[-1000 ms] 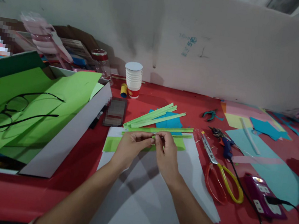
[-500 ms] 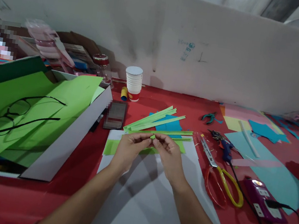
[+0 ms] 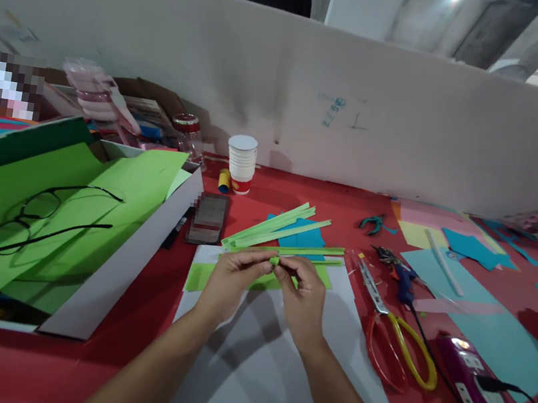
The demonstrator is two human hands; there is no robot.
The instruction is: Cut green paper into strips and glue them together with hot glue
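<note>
Between my fingertips is a small folded piece of green paper (image 3: pixel 274 261). My left hand (image 3: pixel 231 283) pinches it from the left and my right hand (image 3: pixel 302 297) from the right, both closed. They hover over a stack of white paper sheets (image 3: pixel 247 380). Beneath and behind my fingers lie a light green paper piece (image 3: pixel 198 276) and long green paper strips (image 3: pixel 270 225). A blue paper piece (image 3: pixel 303 235) lies partly under the strips. My fingers hide part of the folded piece.
Left stands an open box (image 3: pixel 121 274) with green sheets and eyeglasses (image 3: pixel 39 214). Behind are a phone (image 3: pixel 208 219), paper cups (image 3: pixel 241 162) and a glass jar (image 3: pixel 188 135). Right lie scissors (image 3: pixel 383 319), pliers (image 3: pixel 373 224), a glue gun (image 3: pixel 403 279) and a purple power strip (image 3: pixel 475 377) with a cord.
The view has tilted up slightly, showing a person in dark clothing beyond the partition. The small green piece has turned a little between my fingers, with both hands still holding it.
</note>
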